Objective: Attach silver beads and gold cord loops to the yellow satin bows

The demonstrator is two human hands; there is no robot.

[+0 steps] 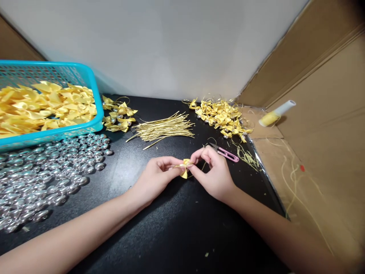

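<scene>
Between my two hands, low over the black table [171,228], is a yellow ribbon bow [185,173] with a gold tie lying across its middle. My left hand [158,173] pinches the bow from the left between thumb and fingers. From the right, my right hand [212,171] is closed at the bow's other side, fingertips on the tie. A thin thread hangs under the right fingers. Just beyond my right hand lie pink thread snips [228,155]. A bundle of gold twist ties [167,129] rests farther back. The fingertips partly hide the bow.
At left stands a turquoise basket [98,102] of yellow bows, with many silver beads [54,171] before it. Finished-looking beaded bows [222,116] are piled at back right, a smaller group [119,114] beside the basket. Thread scraps [248,158] and a thread spool [269,118] lie right.
</scene>
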